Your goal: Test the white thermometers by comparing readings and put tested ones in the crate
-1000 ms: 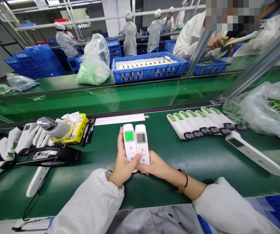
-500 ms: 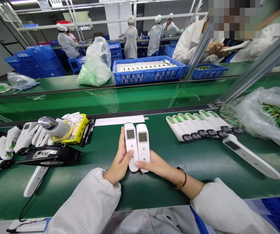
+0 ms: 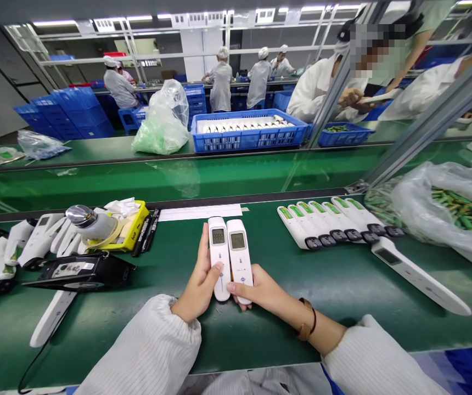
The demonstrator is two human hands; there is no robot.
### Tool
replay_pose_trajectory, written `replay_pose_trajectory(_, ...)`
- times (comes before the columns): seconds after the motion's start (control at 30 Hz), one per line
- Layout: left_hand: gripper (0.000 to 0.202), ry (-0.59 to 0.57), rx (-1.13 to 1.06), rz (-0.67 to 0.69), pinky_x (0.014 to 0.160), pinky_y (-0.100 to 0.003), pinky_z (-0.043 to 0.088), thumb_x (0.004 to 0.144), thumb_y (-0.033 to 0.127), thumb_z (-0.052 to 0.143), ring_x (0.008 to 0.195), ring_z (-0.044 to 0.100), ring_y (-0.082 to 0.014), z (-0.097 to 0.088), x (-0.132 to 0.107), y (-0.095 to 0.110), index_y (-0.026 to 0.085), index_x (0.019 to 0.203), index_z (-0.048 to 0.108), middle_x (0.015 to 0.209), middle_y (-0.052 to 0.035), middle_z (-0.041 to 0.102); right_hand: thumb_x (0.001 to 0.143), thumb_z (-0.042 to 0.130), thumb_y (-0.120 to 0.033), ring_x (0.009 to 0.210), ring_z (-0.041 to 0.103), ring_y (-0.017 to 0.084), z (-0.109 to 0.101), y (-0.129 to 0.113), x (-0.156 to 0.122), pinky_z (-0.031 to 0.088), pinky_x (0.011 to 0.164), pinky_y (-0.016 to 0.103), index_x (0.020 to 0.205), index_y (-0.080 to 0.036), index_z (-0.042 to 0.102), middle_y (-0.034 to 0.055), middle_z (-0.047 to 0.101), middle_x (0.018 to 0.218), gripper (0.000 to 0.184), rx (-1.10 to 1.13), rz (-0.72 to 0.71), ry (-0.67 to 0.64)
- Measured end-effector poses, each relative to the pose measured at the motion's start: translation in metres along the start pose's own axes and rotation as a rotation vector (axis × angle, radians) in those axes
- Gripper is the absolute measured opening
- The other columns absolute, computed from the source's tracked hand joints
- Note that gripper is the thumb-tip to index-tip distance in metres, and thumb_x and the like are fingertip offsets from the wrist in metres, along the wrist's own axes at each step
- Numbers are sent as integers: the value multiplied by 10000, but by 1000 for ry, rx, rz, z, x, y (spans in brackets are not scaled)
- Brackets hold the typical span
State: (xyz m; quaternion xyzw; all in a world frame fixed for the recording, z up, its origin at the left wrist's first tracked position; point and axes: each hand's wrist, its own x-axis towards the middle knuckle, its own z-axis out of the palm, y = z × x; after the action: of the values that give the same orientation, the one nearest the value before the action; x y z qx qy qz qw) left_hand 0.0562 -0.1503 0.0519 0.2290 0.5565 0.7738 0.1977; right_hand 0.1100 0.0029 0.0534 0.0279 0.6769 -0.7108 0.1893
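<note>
Side by side above the green bench, two white handheld thermometers face me with their grey screens up. My left hand (image 3: 198, 285) is closed around the left thermometer (image 3: 220, 252), its thumb beside the button area. Digits show on that screen. Wrapped round the right thermometer (image 3: 240, 263) is my right hand (image 3: 256, 288), with the thumb across its lower front. Faint marks show on this second screen. To the right, a row of white thermometers (image 3: 322, 219) lies with green batteries showing. Another thermometer (image 3: 421, 277) rests alone nearer to me.
Left on the bench (image 3: 302, 329) are a black device (image 3: 82, 271) with a cord, a metal-topped bottle (image 3: 91, 222), a yellow tray (image 3: 135, 227), black markers (image 3: 147, 230) and more thermometers (image 3: 42, 236). A bag of batteries (image 3: 458, 206) stands right. Co-workers sit beyond the frame post (image 3: 337, 82).
Segments have appeared on the left thermometer's screen, and marks on the right one's. Both hands keep their hold. The whole view has shifted slightly, with the background lower in the picture.
</note>
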Motion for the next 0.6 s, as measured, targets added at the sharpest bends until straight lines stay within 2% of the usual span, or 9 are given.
replay_pose_trajectory(0.2, 663, -1, 31, 10, 1112, -280, 309, 949, 302, 452, 1393, 274, -177, 0, -1, 0, 434, 1464, 56, 1572, 77, 140, 698, 702, -559, 411, 486, 67, 1, -2, 0, 373, 390, 176, 723, -119, 580, -29, 539, 525, 457, -3, 0, 8)
replay_pose_trajectory(0.47, 674, 16, 76, 3, 1160, -313, 220, 941, 332, 460, 1434, 160, -196, 1, -2, 0, 425, 1469, 51, 1581, 75, 75, 703, 700, -552, 439, 476, 67, 3, -1, 1, 393, 417, 187, 783, -123, 579, -27, 546, 562, 453, -25, -18, 19)
replay_pose_trajectory(0.53, 689, 14, 59, -39, 1147, -342, 262, 933, 353, 469, 1419, 218, -215, 0, -1, 2, 427, 1469, 42, 1578, 52, 108, 734, 673, -546, 445, 506, 82, 0, 2, 1, 396, 410, 191, 865, -135, 559, -27, 559, 599, 446, -30, -26, 26)
replay_pose_trajectory(0.6, 728, 11, 15, -86, 1088, -368, 363, 913, 388, 494, 1345, 372, -231, -3, 3, 4, 401, 1475, 32, 1547, -12, 237, 792, 605, -545, 415, 507, 90, -8, 3, 0, 373, 379, 194, 950, -162, 498, -37, 560, 624, 427, -76, -3, 88)
